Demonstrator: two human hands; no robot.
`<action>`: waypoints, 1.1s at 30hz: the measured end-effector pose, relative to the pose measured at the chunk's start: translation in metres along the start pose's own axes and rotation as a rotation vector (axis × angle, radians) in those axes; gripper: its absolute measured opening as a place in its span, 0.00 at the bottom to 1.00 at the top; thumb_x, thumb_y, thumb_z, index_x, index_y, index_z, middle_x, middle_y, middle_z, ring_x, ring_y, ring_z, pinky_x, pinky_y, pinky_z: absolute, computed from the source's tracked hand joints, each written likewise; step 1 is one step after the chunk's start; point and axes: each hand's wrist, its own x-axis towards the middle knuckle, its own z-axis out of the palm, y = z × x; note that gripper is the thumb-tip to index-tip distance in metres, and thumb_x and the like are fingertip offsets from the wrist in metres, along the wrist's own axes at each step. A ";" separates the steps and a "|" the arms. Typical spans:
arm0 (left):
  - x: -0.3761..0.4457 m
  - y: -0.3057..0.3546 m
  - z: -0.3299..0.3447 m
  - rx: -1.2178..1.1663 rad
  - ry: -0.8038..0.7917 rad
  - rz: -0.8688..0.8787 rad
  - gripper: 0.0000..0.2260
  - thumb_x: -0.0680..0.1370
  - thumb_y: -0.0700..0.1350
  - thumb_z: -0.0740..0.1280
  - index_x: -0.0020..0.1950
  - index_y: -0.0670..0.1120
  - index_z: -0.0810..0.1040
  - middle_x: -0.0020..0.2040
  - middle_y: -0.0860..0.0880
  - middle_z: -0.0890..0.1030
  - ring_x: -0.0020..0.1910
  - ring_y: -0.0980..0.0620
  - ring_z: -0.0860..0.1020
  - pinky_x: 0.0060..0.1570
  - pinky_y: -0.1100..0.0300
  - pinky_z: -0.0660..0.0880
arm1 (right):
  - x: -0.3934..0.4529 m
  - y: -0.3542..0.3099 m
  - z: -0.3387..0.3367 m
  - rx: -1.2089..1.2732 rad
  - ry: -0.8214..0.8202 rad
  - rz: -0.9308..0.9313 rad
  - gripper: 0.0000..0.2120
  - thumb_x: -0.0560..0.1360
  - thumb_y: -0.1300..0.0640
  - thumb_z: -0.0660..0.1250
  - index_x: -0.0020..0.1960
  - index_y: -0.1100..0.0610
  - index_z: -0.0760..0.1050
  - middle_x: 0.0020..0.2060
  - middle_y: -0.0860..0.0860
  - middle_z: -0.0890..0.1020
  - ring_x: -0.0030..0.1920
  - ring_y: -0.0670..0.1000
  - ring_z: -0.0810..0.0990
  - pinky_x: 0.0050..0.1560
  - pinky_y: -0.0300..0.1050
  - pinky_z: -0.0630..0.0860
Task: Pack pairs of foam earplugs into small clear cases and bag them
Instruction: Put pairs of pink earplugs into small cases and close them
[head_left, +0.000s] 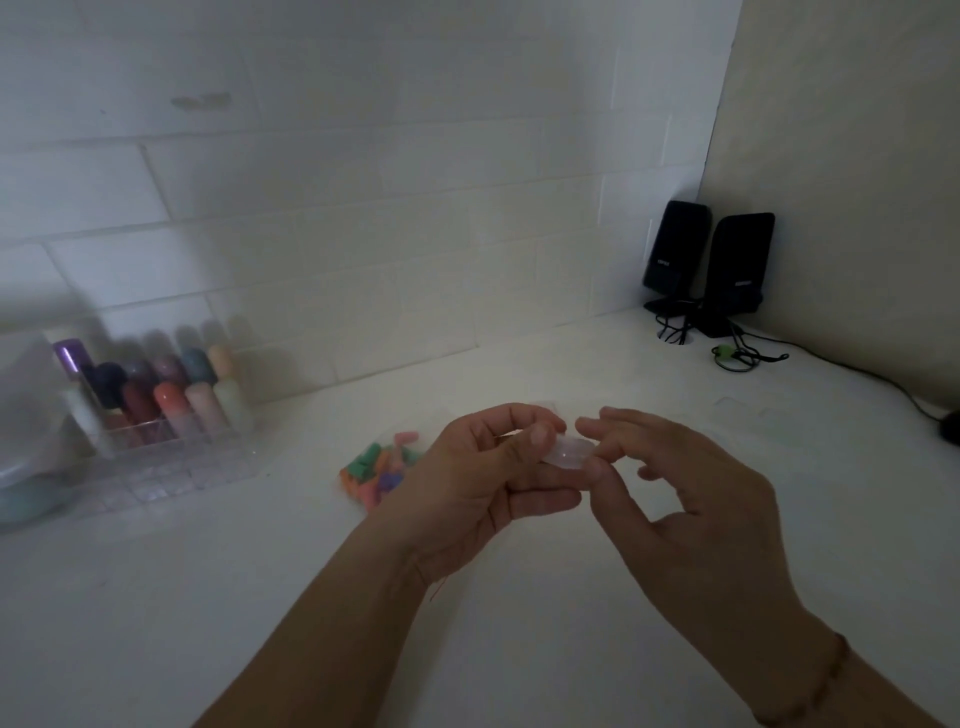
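Observation:
A small clear case (569, 451) is held above the white table, between both hands. My left hand (483, 478) grips its left end, thumb on top and fingers curled beneath. My right hand (675, 478) pinches its right end with thumb and fingertips. What is inside the case cannot be made out. Behind my left hand lies a pile of colourful foam earplugs (379, 467), orange, green, pink and blue, apparently in a clear bag on the table.
A clear organiser (156, 447) with several coloured bottles stands at the left, a blurred pale container (26, 441) beside it. Two black speakers (706, 265) with cables occupy the back right corner. A dark object (949, 430) sits at the right edge. The tiled wall runs behind.

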 end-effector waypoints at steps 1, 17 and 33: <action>0.001 -0.001 0.000 0.022 0.014 0.007 0.20 0.61 0.52 0.81 0.46 0.43 0.81 0.45 0.38 0.84 0.42 0.46 0.85 0.44 0.55 0.82 | 0.000 0.001 0.000 -0.020 0.003 0.014 0.07 0.72 0.52 0.67 0.46 0.52 0.82 0.51 0.39 0.82 0.53 0.37 0.79 0.49 0.29 0.74; -0.006 0.001 -0.002 0.309 -0.182 0.010 0.19 0.72 0.38 0.74 0.60 0.43 0.74 0.44 0.44 0.84 0.42 0.45 0.83 0.49 0.48 0.81 | 0.001 -0.006 0.001 0.180 -0.144 0.114 0.12 0.75 0.44 0.62 0.53 0.46 0.79 0.50 0.40 0.78 0.52 0.47 0.79 0.42 0.32 0.75; -0.006 0.038 -0.069 -0.282 0.525 0.208 0.15 0.82 0.50 0.55 0.58 0.42 0.76 0.41 0.45 0.77 0.34 0.48 0.77 0.34 0.59 0.79 | -0.027 -0.011 0.030 -0.285 -0.750 -0.145 0.13 0.76 0.43 0.57 0.56 0.42 0.76 0.49 0.37 0.77 0.38 0.40 0.79 0.32 0.36 0.75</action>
